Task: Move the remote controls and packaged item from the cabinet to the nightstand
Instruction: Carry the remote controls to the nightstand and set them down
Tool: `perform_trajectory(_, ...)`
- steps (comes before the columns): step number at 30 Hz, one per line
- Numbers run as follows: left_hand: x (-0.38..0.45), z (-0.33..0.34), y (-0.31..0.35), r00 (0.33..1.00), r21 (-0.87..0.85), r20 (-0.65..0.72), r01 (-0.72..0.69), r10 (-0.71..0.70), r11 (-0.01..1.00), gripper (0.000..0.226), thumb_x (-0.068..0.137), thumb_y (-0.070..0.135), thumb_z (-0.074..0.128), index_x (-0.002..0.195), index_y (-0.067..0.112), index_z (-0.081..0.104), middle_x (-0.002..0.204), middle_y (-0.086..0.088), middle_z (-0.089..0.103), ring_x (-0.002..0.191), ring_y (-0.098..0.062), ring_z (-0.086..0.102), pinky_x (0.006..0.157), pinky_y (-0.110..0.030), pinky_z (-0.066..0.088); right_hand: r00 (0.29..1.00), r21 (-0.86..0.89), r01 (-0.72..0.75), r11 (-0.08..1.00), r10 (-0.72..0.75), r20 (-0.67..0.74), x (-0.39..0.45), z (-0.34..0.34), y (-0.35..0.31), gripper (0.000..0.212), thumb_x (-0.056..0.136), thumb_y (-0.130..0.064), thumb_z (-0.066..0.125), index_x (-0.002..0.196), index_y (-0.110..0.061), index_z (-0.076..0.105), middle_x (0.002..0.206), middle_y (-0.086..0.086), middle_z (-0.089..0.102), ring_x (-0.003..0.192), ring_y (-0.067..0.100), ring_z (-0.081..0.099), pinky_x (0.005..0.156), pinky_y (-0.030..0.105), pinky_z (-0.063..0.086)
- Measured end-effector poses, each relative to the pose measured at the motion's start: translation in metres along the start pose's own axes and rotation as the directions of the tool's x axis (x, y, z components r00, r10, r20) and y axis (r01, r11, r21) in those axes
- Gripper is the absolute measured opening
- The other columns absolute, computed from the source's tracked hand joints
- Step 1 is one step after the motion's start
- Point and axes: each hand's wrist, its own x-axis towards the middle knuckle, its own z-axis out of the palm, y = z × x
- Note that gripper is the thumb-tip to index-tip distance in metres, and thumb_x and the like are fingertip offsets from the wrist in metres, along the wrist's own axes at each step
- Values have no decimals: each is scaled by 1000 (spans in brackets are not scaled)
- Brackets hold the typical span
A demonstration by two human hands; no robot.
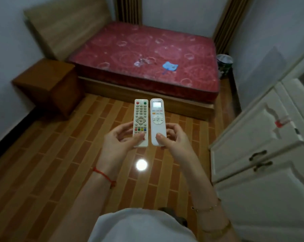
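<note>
A TV remote (pixel 140 123) is pinched in the left hand (pixel 119 143) and an AC remote (pixel 157 122) in the right hand (pixel 174 139), mid-carry; the nightstand (pixel 44 81) must be approached next.

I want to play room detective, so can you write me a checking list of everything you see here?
Surface: brown nightstand left of the bed, nothing seen on its top.
Job's things: TV remote and white screen remote, side by side in the air; packaged item possibly the red and white thing on the white cabinet, too blurred to tell.
Clutter: blue item and clear wrapper on the red mattress.
Hands: left hand holds the TV remote; right hand holds the screen remote.
Cables: nothing seen.
Surroundings: tiled floor, bin beside the bed.
</note>
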Motion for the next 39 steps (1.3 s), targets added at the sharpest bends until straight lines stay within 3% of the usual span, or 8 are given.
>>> perform_trajectory(10, 136, -40, 19, 980, -25, -200, 14, -19, 1000, 39, 80, 17, 73, 116, 27, 61, 107, 6, 71, 89, -4, 72, 67, -20, 58, 977, -91, 12, 996, 8, 214, 171, 51, -27, 39, 90, -23, 67, 124, -19, 49, 113, -3, 67, 97, 12, 69, 65, 16, 53)
perform_trajectory(13, 185, -51, 29, 963, -47, -267, 15, -26, 999, 47, 80, 17, 74, 124, 22, 59, 107, 5, 71, 88, -4, 72, 66, -19, 58, 962, -121, 33, 992, 1, 271, 230, 67, -38, 38, 89, -23, 68, 123, -20, 50, 113, -2, 67, 96, 13, 69, 65, 18, 53)
perform_trajectory(17, 257, -64, 51, 932, -89, -359, 12, -43, 996, 50, 79, 17, 76, 126, 21, 60, 104, 7, 72, 87, -6, 73, 70, -25, 60, 940, -127, 44, 991, 2, 342, 315, 90, -65, 37, 89, -22, 68, 121, -20, 50, 111, -2, 68, 93, 12, 70, 65, 19, 53)
perform_trajectory(22, 344, -85, 83, 880, -125, -473, -24, -38, 992, 49, 78, 15, 76, 124, 21, 60, 98, 9, 71, 82, -2, 73, 62, -18, 57, 889, -155, 115, 981, -32, 457, 418, 126, -106, 38, 88, -25, 69, 121, -21, 51, 111, -3, 68, 95, 14, 69, 65, 18, 51)
perform_trajectory(26, 398, -110, 97, 828, -144, -557, -22, -63, 989, 51, 79, 17, 76, 127, 21, 59, 103, 9, 70, 84, -2, 72, 65, -21, 59, 841, -183, 149, 972, -27, 541, 487, 165, -129, 39, 89, -24, 69, 122, -19, 50, 112, 0, 67, 95, 15, 69, 63, 18, 50)
perform_trajectory(35, 505, -186, 107, 706, -176, -700, -28, -105, 984, 49, 81, 18, 74, 128, 22, 59, 105, 9, 70, 83, 2, 71, 58, -14, 54, 752, -221, 159, 962, 27, 659, 608, 267, -144, 37, 89, -25, 68, 122, -21, 50, 111, 0, 67, 94, 16, 69, 62, 18, 49)
perform_trajectory(39, 562, -234, 113, 665, -182, -737, -23, -121, 983, 51, 80, 21, 75, 128, 23, 58, 107, 8, 70, 84, -1, 72, 62, -16, 56, 719, -217, 150, 965, 44, 694, 663, 325, -152, 37, 89, -21, 68, 122, -19, 51, 108, 0, 68, 89, 13, 68, 57, 14, 49)
